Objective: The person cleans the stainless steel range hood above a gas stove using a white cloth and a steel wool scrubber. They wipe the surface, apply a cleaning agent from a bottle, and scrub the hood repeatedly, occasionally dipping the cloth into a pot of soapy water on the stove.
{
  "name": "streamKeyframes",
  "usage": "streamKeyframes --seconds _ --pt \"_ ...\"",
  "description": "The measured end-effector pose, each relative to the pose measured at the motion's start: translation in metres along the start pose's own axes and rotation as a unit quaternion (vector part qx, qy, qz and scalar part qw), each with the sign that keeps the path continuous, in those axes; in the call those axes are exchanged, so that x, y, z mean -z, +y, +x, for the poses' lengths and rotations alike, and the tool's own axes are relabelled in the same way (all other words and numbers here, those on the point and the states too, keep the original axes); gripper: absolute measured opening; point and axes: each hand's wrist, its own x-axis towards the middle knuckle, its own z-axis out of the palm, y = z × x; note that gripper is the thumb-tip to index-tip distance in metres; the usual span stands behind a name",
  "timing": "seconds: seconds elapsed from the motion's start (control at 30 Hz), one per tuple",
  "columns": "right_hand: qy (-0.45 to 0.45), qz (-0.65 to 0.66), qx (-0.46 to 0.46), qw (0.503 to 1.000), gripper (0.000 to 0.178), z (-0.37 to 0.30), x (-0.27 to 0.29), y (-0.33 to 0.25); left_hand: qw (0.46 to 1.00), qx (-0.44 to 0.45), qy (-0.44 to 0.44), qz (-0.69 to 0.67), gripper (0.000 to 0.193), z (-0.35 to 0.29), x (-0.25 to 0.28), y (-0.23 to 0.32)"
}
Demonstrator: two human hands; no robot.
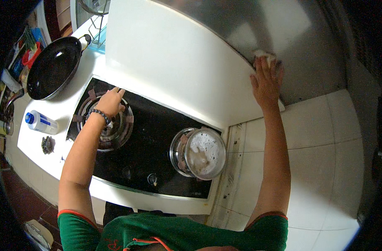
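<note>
A brushed, dully reflective metal hood [283, 37] is seen at the upper right; a pale cloth [264, 54] is pressed to it. The hob [157, 125] at centre is glossy black glass, the wok [52, 67] at upper left shiny dark metal, the wall tiles [325, 159] smooth and glazed

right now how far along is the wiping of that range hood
In hand: the right hand presses a pale cloth to the hood's steel underside. The left hand leans on the left burner. Done: cannot tell which parts are wiped. Left: foamy water remains in the bowl.
</note>
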Motion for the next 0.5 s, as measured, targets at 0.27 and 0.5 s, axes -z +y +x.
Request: streamKeyframes --seconds 0.27,0.5 --pt "0.098 0.103 0.097 0.985 0.049 0.101 0.018 -0.069 0.999 0.021 -0.030 0.017 0.064 0.005 -0.003 -0.005" --pt "0.073 0.046 0.070 0.994 0.038 0.025 0.008 0.006 1.000 0.025 -0.005 0.015 0.064 0.002 -0.010 -0.008"
